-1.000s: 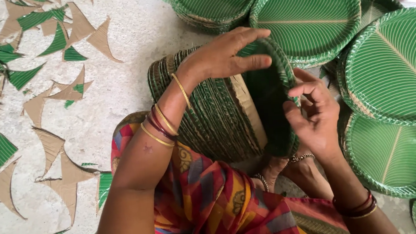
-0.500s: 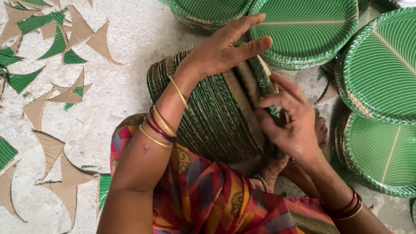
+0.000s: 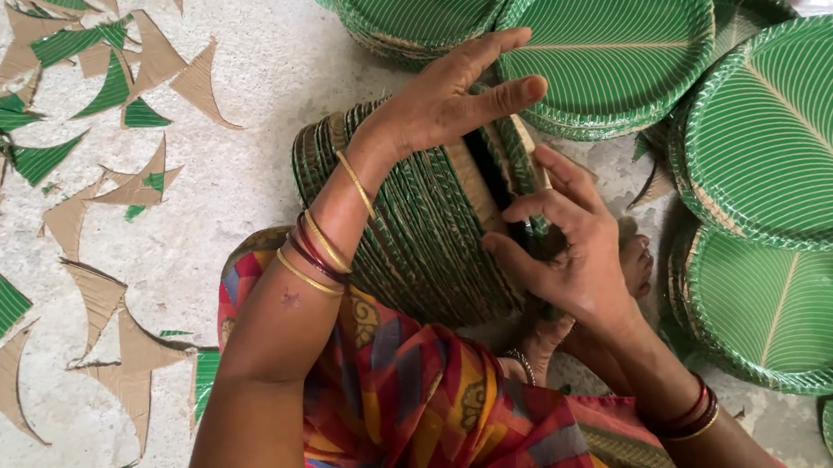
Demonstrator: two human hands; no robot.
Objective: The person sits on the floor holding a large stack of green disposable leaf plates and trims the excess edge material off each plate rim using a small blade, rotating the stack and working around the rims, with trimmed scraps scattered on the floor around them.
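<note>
The bundle of green paper plates [image 3: 416, 229] stands on edge against the lap, with the left hand [image 3: 445, 101] pressed flat and unclenched over its top and the right hand [image 3: 563, 246] holding its end plates in curled fingers. Beyond the bundle lie flat plate stacks [image 3: 611, 41], close by. Cardboard offcuts [image 3: 49, 166] litter the floor [image 3: 253, 88] on its other side.

Several thin bangles are worn on the left wrist at the centre of the frame, gold ones mixed with dark red; one gold bangle sits apart, nearer the left hand [image 3: 445, 101]. Dark red and gold bangles are also seen on the right wrist, lower right, below the right hand [image 3: 569, 251]. The lap is covered by patterned cloth in red, orange, yellow and blue.
</note>
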